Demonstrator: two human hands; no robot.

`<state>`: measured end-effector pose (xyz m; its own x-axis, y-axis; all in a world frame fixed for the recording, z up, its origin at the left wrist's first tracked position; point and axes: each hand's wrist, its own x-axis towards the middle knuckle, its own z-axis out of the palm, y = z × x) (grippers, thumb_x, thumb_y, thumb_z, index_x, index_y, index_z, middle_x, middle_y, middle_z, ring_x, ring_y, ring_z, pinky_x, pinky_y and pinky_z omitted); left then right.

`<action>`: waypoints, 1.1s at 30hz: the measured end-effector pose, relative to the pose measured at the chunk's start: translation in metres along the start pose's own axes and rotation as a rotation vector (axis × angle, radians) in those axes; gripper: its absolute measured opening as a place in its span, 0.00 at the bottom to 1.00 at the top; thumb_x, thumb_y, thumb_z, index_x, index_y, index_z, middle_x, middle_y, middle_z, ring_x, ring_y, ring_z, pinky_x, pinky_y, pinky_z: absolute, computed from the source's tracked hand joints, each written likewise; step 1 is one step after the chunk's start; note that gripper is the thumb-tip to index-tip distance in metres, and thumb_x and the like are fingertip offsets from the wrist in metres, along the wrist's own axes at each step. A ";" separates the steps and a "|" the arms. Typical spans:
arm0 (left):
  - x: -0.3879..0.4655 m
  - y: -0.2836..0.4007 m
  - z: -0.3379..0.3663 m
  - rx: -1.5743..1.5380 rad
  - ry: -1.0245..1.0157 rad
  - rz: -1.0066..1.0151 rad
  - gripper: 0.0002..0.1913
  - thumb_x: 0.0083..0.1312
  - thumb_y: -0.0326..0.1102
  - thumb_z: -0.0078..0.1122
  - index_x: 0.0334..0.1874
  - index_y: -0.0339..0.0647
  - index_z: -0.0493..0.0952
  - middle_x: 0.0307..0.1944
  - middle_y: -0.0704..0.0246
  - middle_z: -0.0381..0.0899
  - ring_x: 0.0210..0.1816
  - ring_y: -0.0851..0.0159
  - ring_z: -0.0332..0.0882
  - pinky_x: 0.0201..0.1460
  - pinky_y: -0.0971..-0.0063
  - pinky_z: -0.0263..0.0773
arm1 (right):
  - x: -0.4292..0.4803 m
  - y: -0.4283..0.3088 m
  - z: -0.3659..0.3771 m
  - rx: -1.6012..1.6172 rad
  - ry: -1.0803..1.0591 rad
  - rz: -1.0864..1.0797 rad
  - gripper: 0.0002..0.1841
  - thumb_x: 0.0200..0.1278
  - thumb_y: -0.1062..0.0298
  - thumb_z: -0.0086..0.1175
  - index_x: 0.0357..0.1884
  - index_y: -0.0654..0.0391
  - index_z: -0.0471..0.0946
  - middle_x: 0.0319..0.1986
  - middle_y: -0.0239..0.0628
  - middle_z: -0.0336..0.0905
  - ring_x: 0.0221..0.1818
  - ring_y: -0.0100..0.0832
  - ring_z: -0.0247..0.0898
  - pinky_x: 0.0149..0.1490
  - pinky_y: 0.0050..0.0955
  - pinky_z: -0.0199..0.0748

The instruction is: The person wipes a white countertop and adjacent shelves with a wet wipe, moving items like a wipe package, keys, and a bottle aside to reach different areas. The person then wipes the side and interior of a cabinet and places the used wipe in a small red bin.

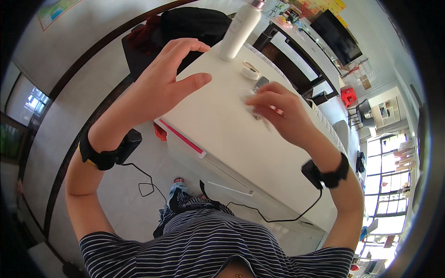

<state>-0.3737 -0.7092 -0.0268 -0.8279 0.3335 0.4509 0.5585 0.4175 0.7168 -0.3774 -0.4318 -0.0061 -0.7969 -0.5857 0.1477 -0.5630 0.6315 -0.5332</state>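
My left hand (163,78) is raised over the left edge of the white tabletop (208,114), fingers apart and nothing in it. My right hand (278,107) is over the table's far half, blurred by motion. Its bent fingers pinch a small pale object (247,99), too smeared to name. Just beyond those fingers lies a dark grey item (262,82), partly hidden by the hand. A small white object with a tan top (251,71) rests farther back. Behind it stands a white bottle (240,33) with a metallic cap, upright near the table's far end.
Black straps with boxes circle both wrists; the left cable (147,177) and right cable (278,220) hang towards my waist. A red-and-white flat item (182,137) sticks out at the near table edge. Dark cloth (194,26) covers a seat beyond. A television (336,36) hangs behind a cabinet.
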 end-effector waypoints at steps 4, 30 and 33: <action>-0.022 -0.004 -0.011 0.065 0.086 0.039 0.21 0.64 0.36 0.55 0.59 0.39 0.66 0.62 0.62 0.63 0.64 0.59 0.60 0.65 0.69 0.56 | 0.032 0.013 0.044 -0.199 -0.195 -0.221 0.04 0.55 0.72 0.56 0.33 0.53 0.79 0.33 0.35 0.74 0.35 0.37 0.74 0.40 0.32 0.72; -0.063 -0.039 -0.031 0.090 0.175 -0.021 0.20 0.64 0.37 0.57 0.57 0.41 0.66 0.61 0.59 0.61 0.50 0.60 0.71 0.38 0.75 0.73 | 0.027 0.016 0.041 0.062 -0.381 0.020 0.05 0.53 0.79 0.56 0.29 0.57 0.75 0.29 0.36 0.73 0.35 0.37 0.73 0.40 0.30 0.71; -0.069 -0.038 -0.032 0.013 0.164 -0.058 0.20 0.64 0.37 0.57 0.57 0.41 0.67 0.61 0.60 0.61 0.47 0.63 0.73 0.33 0.78 0.72 | 0.091 0.054 0.064 -0.238 -0.023 -0.274 0.03 0.57 0.76 0.52 0.34 0.61 0.74 0.30 0.39 0.74 0.32 0.37 0.74 0.39 0.30 0.71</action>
<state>-0.3391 -0.7751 -0.0685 -0.8553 0.1666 0.4906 0.5094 0.4435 0.7375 -0.4660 -0.4836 -0.0746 -0.6059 -0.7590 0.2384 -0.7923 0.5484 -0.2674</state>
